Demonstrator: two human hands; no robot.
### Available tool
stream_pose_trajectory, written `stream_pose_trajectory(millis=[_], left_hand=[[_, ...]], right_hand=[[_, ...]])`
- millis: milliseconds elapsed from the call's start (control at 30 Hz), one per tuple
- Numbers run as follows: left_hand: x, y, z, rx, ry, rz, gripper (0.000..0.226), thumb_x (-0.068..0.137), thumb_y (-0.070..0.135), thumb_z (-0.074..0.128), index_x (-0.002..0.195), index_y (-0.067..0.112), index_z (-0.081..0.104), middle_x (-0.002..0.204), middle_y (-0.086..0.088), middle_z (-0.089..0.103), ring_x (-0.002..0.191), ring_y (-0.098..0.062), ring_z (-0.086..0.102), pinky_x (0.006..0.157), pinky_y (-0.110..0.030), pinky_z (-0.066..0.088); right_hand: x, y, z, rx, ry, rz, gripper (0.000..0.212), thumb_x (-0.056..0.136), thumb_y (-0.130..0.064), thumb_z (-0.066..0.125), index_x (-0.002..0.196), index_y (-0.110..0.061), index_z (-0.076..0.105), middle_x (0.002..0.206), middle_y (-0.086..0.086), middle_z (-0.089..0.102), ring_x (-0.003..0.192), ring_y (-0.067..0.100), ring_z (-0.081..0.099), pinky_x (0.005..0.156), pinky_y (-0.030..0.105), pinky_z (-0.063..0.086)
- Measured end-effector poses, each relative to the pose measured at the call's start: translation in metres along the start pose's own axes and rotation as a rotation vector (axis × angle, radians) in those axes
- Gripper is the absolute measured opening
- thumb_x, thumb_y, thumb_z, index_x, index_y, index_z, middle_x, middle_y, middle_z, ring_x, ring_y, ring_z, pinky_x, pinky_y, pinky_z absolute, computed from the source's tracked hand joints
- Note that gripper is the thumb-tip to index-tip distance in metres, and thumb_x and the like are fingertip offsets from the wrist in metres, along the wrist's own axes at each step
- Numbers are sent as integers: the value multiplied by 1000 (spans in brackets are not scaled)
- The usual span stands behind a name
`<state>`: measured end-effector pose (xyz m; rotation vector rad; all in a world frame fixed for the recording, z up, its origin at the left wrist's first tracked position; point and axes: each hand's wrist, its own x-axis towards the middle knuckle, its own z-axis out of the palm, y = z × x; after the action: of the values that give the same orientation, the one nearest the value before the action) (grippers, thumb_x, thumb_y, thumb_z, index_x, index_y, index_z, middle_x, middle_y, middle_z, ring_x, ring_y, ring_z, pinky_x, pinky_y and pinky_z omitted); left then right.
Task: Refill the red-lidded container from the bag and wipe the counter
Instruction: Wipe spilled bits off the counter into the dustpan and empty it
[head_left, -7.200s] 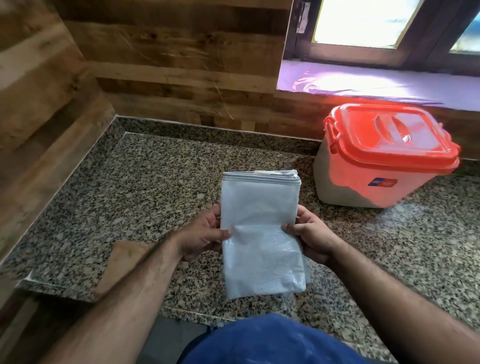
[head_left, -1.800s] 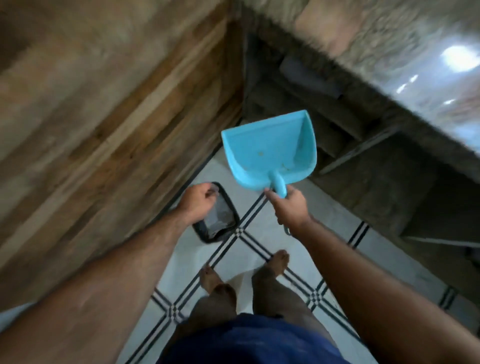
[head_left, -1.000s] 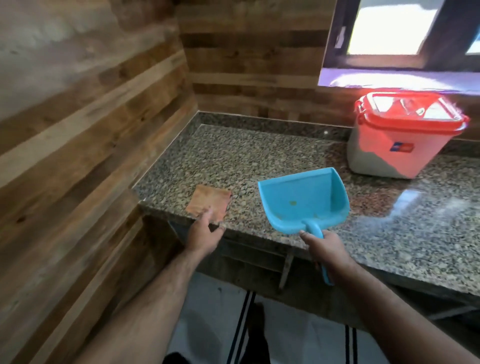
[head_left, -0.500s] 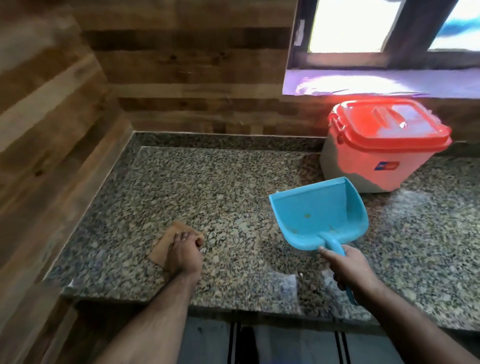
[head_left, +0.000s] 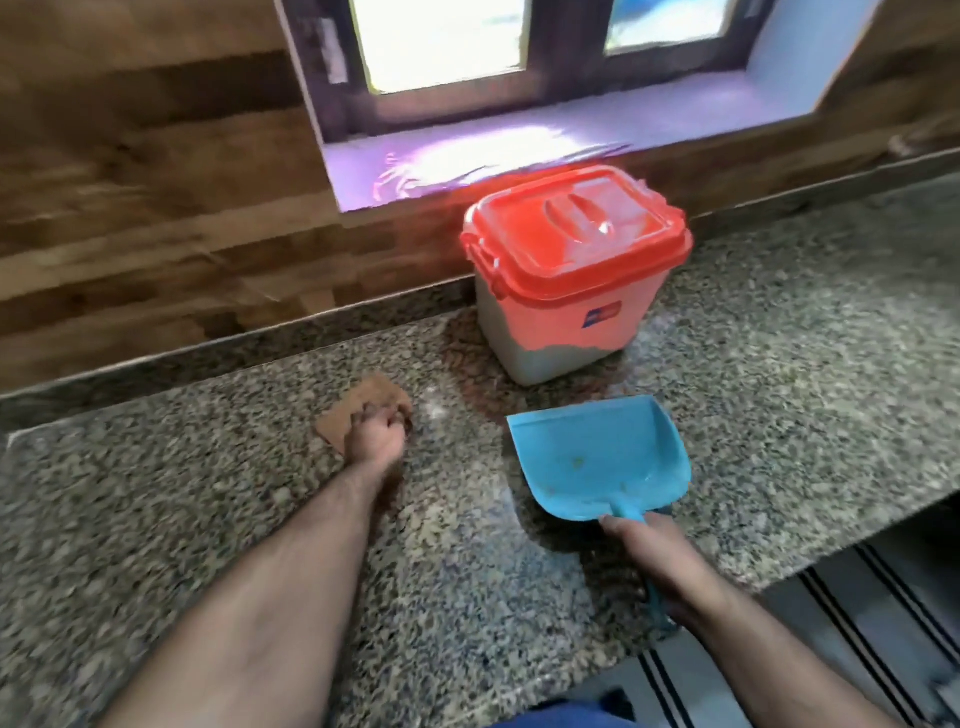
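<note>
The red-lidded container (head_left: 566, 291) stands shut at the back of the speckled granite counter (head_left: 779, 374), under the window. My left hand (head_left: 375, 435) presses down on a brown wiping cloth (head_left: 358, 410) lying flat on the counter, left of the container. My right hand (head_left: 649, 561) grips the handle of a blue dustpan (head_left: 597, 457), whose flat mouth rests on the counter in front of the container. A few pale specks lie inside the pan. The bag is not in view.
A wood-panelled wall (head_left: 156, 218) runs behind the counter, with a window sill (head_left: 519, 140) above the container. The counter's front edge drops off at the lower right to a tiled floor (head_left: 857, 639) with dark stripes.
My left hand has slid the brown cloth away from the counter's near left edge towards the container. The dustpan has come down flat on the counter in front of the container.
</note>
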<state>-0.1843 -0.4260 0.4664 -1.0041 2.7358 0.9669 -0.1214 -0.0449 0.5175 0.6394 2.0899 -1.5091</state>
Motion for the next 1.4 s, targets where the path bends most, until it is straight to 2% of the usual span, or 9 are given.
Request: stream_pose_trajectory(millis=[133, 333, 500, 600, 800, 967, 1100, 1233, 1400], left_hand=[[14, 47, 43, 200, -38, 174, 44, 110, 34, 49, 152, 28, 59, 174, -16, 30, 162, -36, 23, 128, -45, 20], [11, 117, 94, 166, -248, 287, 44, 105, 37, 45, 125, 9, 73, 131, -22, 72, 119, -41, 67, 100, -40, 50], [-62, 121, 84, 63, -306, 435, 46, 101, 36, 44, 128, 14, 74, 134, -16, 74, 126, -35, 67, 104, -39, 50], [-102, 120, 88, 93, -419, 552, 44, 108, 32, 49, 145, 19, 68, 161, -9, 54, 151, -27, 46, 122, -28, 28], [-163, 118, 118, -38, -452, 487, 59, 101, 38, 46, 152, 12, 60, 167, -8, 45, 158, -18, 31, 107, 7, -9], [-226, 120, 144, -257, -379, 378, 32, 109, 11, 58, 136, -2, 70, 142, -12, 63, 131, -11, 47, 113, -7, 35], [-279, 123, 148, -396, -417, 192, 29, 110, 15, 57, 134, 9, 73, 128, 6, 67, 116, -8, 62, 101, -13, 46], [-302, 124, 134, -863, -309, -160, 26, 110, 11, 52, 122, 13, 75, 125, -18, 76, 113, -34, 74, 95, -41, 63], [-314, 80, 108, -1332, -217, -323, 31, 116, 16, 37, 128, 5, 64, 102, -17, 82, 83, -24, 81, 70, -35, 65]], right_hand=[[7, 7, -25, 42, 82, 87, 16, 100, -24, 73, 108, -10, 74, 51, -16, 55, 50, 9, 50, 38, 19, 35], [15, 21, -65, -8, 135, 115, 13, 99, -30, 72, 102, -17, 74, 48, -12, 52, 45, 16, 46, 44, 27, 34], [16, 10, -90, -7, 92, 79, 10, 102, -23, 71, 106, -14, 73, 48, -14, 55, 45, 11, 45, 40, 21, 32], [22, 3, -105, -14, 77, 50, 11, 101, -22, 72, 104, -12, 73, 52, -12, 56, 43, 10, 44, 37, 19, 31], [34, 15, -144, -37, -28, 6, 17, 99, -23, 74, 111, -11, 74, 47, -17, 53, 48, 7, 47, 41, 23, 35], [20, 27, -169, -84, -69, 32, 10, 101, -23, 72, 105, -14, 70, 58, -3, 51, 42, 13, 42, 40, 24, 31], [-6, 42, -183, -79, -66, 15, 14, 103, -23, 70, 107, -10, 67, 59, 3, 45, 41, 16, 38, 38, 21, 29], [-40, 68, -191, -61, -85, 25, 21, 103, -25, 70, 110, -6, 68, 61, 3, 46, 40, 14, 38, 37, 22, 30], [-96, 116, -181, -62, -96, 9, 20, 103, -24, 68, 112, -5, 69, 60, 1, 43, 42, 13, 38, 40, 24, 32]])
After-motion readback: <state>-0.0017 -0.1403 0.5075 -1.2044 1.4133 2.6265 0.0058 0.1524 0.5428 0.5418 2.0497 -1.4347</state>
